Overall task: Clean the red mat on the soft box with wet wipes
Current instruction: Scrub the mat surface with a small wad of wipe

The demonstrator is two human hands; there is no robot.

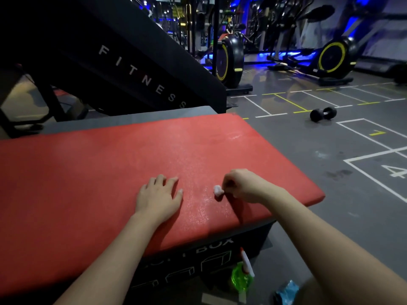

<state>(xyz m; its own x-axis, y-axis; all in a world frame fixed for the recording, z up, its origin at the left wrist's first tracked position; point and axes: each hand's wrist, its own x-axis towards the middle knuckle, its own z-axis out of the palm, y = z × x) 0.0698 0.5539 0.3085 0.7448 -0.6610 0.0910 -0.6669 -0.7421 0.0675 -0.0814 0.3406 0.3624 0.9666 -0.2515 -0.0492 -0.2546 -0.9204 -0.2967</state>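
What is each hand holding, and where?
The right hand pinches the bunched wet wipe by one end; the left hand holds nothing, flat on the red mat.

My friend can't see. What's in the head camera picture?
A person's right hand pinches a white wipe against a red mat on a soft box, while the left hand rests beside it. A green spray bottle sits on the gym floor below.

One flat red padded mat [110, 172]
On it one crumpled white wipe [218, 190], two hands [159, 195] [244, 187]; below it one green plastic spray bottle [241, 276].
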